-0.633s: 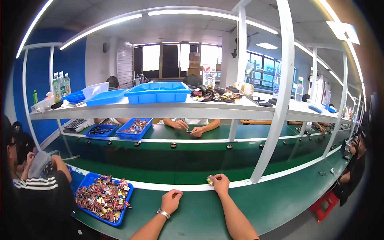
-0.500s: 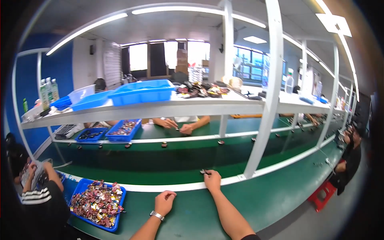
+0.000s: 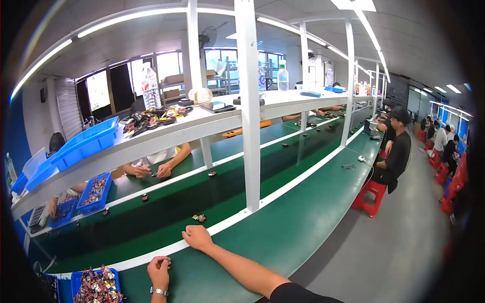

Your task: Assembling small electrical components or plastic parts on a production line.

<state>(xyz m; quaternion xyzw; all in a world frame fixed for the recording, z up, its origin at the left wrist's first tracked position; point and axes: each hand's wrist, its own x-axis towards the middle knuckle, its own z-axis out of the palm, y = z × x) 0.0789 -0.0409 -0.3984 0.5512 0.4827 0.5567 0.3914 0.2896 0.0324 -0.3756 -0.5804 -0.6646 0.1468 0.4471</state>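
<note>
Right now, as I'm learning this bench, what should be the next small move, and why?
Probably bring the left hand to the blue tray: it sits close by, heaped with small pieces, while a loose piece lies on the green belt just beyond the right hand.

Small numeral (image 3: 252, 44), on white post (image 3: 249, 116)
</note>
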